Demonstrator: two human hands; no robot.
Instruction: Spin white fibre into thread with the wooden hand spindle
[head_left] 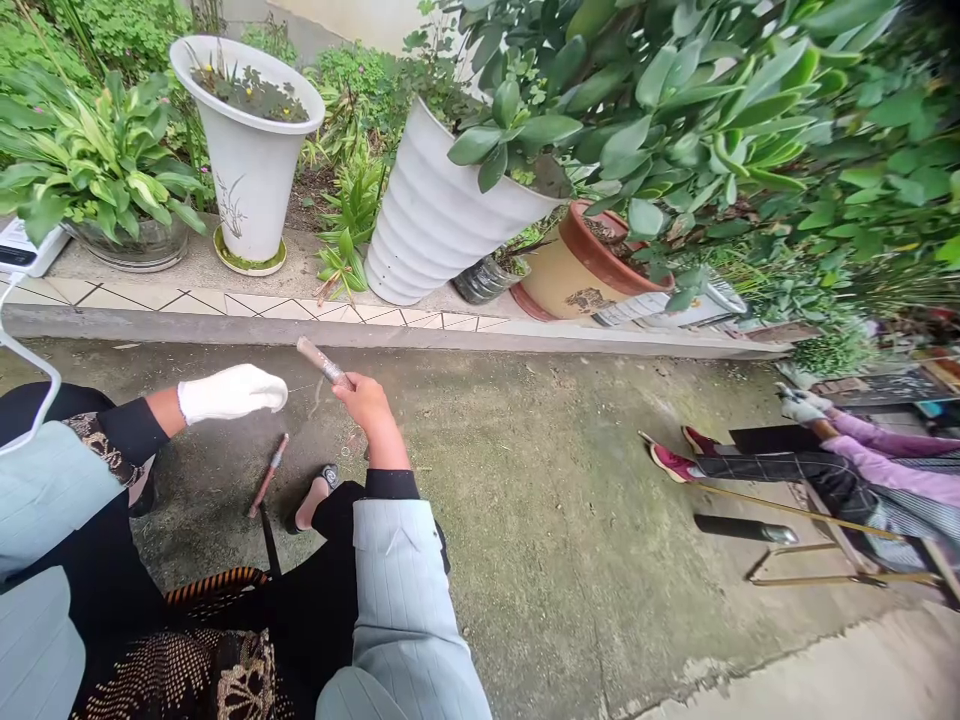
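Observation:
My left hand [236,393] wears a white glove, its fingers pressed together and curled down at the tips. A faint thin strand seems to run from those fingertips toward my right side; what they pinch is too small to make out. Bare, my right hand [366,405] is wrapped round a short round stick [319,358] with a pale end and a grey-speckled middle. Below and between my hands, a reddish rod [268,475] with a silvery band sits tilted near my foot, joined to a dark bar at its lower end.
A tiled ledge [300,308] runs across ahead, bearing a white flared pot [251,180], a ribbed white planter [435,210] and a tan pot [585,270]. At right, another person [862,450] in pink sleeves and pale gloves sits by a wooden frame [825,575]. A white cable [37,370] hangs left.

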